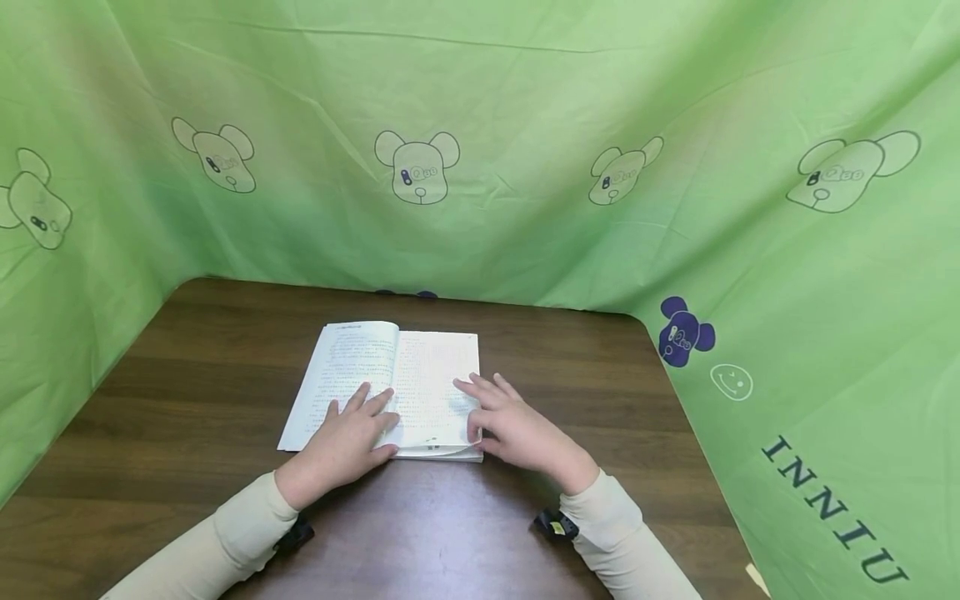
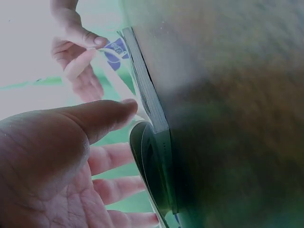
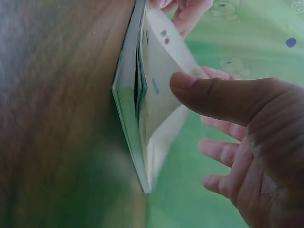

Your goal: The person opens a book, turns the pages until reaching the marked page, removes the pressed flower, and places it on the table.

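An open book (image 1: 435, 367) with printed pages lies on the table. Spread over its left page and the middle fold, my left hand (image 1: 341, 442) rests with the thumb at the lower edge. My right hand (image 1: 528, 433) pinches the lower right corner of a page between thumb and index finger, the other fingers extended. The right wrist view shows that page (image 3: 164, 80) lifted and bent away from the stack, with the thumb of my right hand (image 3: 251, 128) on its edge. In the left wrist view, my left hand (image 2: 61, 161) has its thumb beside the fold of the book (image 2: 149, 90).
The brown wooden table (image 1: 600, 375) surrounds the book. A green cloth (image 1: 525, 233) printed with bear heads hangs behind and at both sides. A small pale object (image 1: 757, 578) is at the table's right edge. Dark devices are on both wrists.
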The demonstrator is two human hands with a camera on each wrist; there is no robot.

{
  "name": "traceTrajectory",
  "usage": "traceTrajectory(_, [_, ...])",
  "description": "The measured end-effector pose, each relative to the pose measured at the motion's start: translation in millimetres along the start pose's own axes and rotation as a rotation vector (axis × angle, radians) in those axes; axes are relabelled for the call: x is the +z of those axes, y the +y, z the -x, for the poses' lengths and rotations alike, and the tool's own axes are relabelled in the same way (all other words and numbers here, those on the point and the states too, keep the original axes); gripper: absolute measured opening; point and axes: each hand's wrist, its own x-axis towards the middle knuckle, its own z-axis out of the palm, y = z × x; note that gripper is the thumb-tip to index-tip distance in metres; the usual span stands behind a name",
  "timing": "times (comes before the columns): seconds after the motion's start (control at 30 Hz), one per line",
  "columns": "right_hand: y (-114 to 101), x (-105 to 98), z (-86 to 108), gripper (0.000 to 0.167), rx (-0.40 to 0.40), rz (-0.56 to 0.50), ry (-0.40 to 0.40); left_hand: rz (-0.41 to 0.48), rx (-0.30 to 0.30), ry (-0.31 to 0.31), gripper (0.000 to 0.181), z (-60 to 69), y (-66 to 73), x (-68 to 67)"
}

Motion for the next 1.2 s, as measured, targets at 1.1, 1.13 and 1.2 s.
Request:
traceTrajectory(1.1, [9.0, 5.6, 4.7, 0.092, 0.082, 0.055, -0.077, -0.145, 0.060, 0.186, 0.046, 2.8, -0.6, -8.2])
traceTrajectory(1.13, [9.1, 6.9, 4.6, 0.093, 0.080, 0.053, -0.081, -0.142, 0.043, 0.181, 0.041, 3.0, -0.4, -9.0])
traceTrajectory(1.2, [9.4, 10.0, 4.5, 0.093, 0.073, 0.048, -0.089, -0.128, 0.006, 0.171, 0.036, 2.6, -0.1, -10.1])
